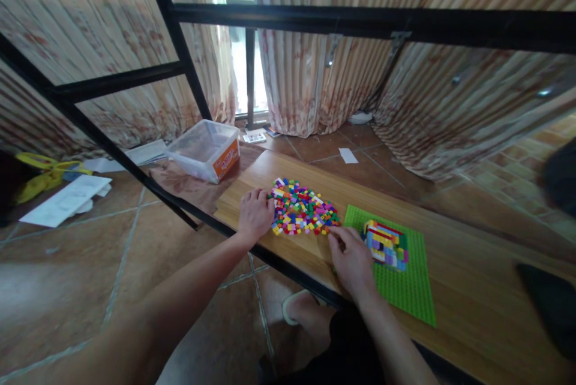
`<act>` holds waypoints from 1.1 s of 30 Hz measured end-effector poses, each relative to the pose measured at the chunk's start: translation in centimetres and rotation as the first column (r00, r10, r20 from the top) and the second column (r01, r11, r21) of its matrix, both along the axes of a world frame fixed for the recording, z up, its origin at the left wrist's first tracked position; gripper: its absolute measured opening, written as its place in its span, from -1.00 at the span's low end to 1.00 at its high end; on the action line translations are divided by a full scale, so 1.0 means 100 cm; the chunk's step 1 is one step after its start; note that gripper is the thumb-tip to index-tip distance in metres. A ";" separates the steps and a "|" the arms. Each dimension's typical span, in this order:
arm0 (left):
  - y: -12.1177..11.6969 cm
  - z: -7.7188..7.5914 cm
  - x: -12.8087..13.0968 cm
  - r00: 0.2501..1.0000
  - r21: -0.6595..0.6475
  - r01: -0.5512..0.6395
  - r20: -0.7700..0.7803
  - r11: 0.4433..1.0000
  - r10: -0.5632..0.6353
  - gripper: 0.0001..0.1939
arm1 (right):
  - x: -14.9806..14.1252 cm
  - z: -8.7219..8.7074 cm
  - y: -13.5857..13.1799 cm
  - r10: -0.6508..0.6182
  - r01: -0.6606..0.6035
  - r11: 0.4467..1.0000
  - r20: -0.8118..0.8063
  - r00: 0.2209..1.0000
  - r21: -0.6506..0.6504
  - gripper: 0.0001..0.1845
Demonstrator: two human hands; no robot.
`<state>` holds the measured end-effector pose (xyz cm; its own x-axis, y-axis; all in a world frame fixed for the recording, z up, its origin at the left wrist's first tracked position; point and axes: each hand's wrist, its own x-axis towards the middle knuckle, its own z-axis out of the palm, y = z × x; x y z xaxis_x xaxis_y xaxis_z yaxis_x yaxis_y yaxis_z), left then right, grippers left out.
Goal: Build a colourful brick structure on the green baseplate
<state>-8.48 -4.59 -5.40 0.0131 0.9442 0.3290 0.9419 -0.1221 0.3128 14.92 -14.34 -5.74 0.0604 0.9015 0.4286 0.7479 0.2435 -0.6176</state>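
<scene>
A pile of small multicoloured building bricks (303, 208) is spread over the wooden bench top. My left hand (256, 212) rests against the pile's left edge, back upward, its fingers curled together; whatever lies under them is hidden. At the lower right edge of the pile, my right hand (353, 258) has its thumb and fingers bent into a pinch, and anything between the tips is too small to make out. Just beyond that hand lies a green baseplate (411, 289), partly covered by it. A low block of joined, colourful bricks (386, 246) sits on the plate.
A clear plastic tub (193, 151) with an orange label stands on the floor beyond the bench (472, 289). Black metal frame bars (315, 13) cross ahead and left. A dark flat object (549, 307) lies at the bench's right. Papers (67, 199) lie on the tiles.
</scene>
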 end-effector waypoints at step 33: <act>-0.001 -0.005 0.000 1.000 -0.026 -0.009 -0.018 1.000 0.009 -0.67 | -0.028 0.017 0.075 0.048 0.012 0.981 0.306 0.951 -0.193 -0.76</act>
